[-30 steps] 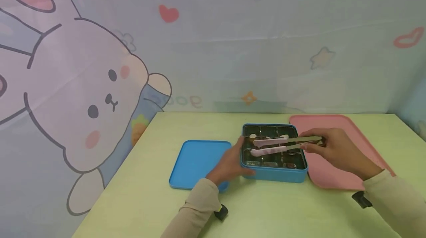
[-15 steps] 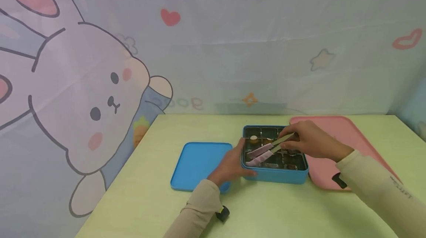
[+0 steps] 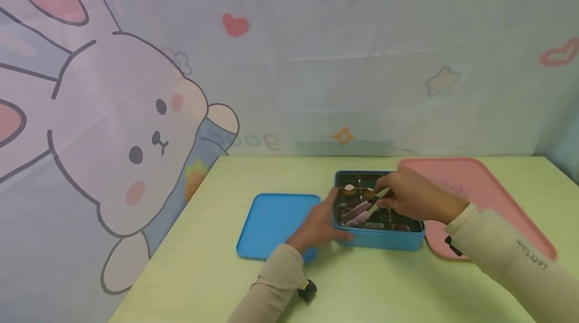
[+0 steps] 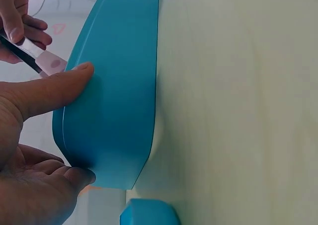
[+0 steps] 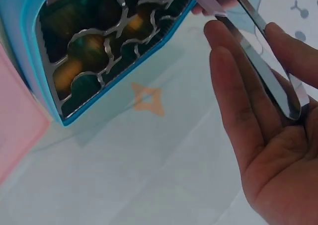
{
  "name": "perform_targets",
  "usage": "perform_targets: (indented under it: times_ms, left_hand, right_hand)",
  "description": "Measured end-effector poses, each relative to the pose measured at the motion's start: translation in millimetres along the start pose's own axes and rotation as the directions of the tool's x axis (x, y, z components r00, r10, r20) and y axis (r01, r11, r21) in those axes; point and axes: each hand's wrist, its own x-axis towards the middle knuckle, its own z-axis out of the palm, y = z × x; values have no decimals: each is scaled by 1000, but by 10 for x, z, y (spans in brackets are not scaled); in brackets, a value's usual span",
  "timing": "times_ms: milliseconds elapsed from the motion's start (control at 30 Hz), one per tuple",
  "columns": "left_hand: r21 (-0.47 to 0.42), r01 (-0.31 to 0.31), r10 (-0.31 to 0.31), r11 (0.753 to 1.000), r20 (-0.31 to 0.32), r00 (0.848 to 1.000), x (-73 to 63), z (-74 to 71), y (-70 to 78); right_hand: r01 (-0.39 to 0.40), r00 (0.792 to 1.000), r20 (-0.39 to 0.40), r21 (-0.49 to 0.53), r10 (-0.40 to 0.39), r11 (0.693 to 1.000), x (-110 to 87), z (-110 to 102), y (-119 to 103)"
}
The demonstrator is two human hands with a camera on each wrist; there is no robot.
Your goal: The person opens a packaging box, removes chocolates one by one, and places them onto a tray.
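Tongs (image 3: 359,219) with pink tips and metal arms lie between the thumb and fingers of the right hand (image 3: 417,194): the thumb presses one arm, straight fingers back the other, and the bend of the metal sits close to the palm. These fingers are clamped on the tongs, whose two tips stand slightly apart. The tips point down and to the left, over the near left compartments of the blue box (image 3: 389,240); whether they touch anything in there cannot be told.

The right forearm comes in from the lower right in a pale sleeve (image 3: 506,257), passing over the near part of the pink tray (image 3: 466,175), with the back of the hand up above the box's right half. The left hand (image 3: 318,223) grips the box's near left corner, thumb on the front wall and fingers along the left side. Its forearm rises from the bottom edge.

Small brown and white pieces (image 3: 349,190) sit in the middle row. The blue lid (image 3: 276,222) lies flat on the bench (image 3: 199,273), left of the box.
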Motion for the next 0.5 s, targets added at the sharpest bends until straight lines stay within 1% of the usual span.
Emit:
perform_targets:
  times_ms: [133,200,300,400,433,500]
  left_hand:
    - [-12,15,-14,1000,4,1000,-9,-22,18]
    - [0,6,-6,1000,-3,1000,-9,-33,21]
    - [11,-49,49,999,-15,999,5,-35,8]
    - [-12,-101,101,995,-12,995,16,-22,-8]
    - [-20,-106,106,994,-6,994,14,-17,-9]
    - [-24,-88,88,996,-2,996,10,-11,-2]
  right_hand:
    - [17,999,-40,-79,-20,997,10,-2,-70]
    - [22,998,-53,-118,-29,993,20,-4,-104]
    - [31,997,-67,-161,-42,987,22,7,-134]
    - [31,995,-84,-162,-45,986,3,20,-139]
    - [32,995,-92,-157,-47,987,-10,20,-134]
    - [30,993,-107,-135,-45,990,-39,13,-118]
